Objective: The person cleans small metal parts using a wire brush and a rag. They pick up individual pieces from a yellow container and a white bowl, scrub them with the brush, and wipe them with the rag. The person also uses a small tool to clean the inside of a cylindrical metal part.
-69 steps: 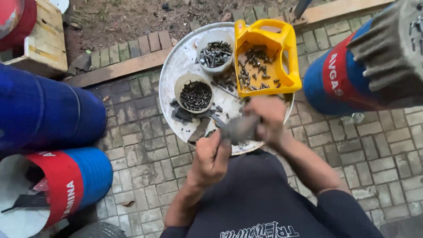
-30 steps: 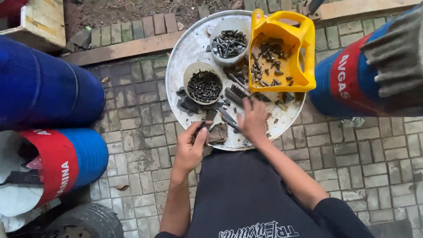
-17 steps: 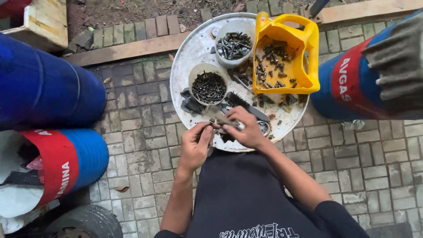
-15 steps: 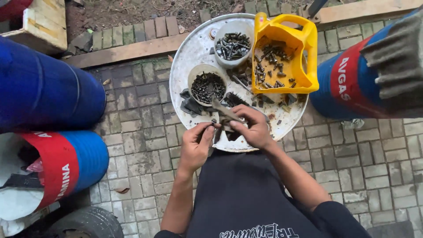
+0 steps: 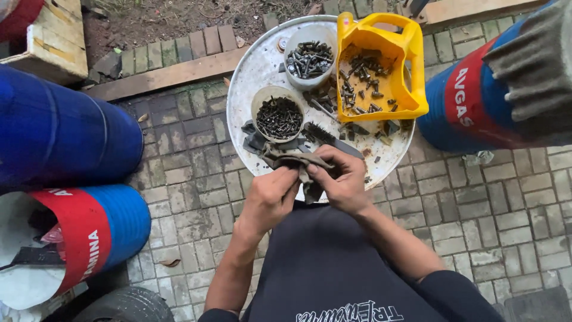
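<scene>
Drums point(image 5: 65, 134), blue and red, flank a round metal tray point(image 5: 250, 77) carrying a yellow cut-open jug point(image 5: 381, 36) and two cups of screws point(image 5: 278, 116). Over the tray's near edge, left hand point(image 5: 268, 200) and right hand point(image 5: 342, 185) both pinch a grimy rag point(image 5: 295, 160), seemingly wiping a small part hidden inside; next it likely needs sorting.

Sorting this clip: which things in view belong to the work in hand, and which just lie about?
In hand:
left hand
right hand
grey rag

Lying about:
round tray
two cups of screws
yellow tub
wire brush
blue drums
</scene>
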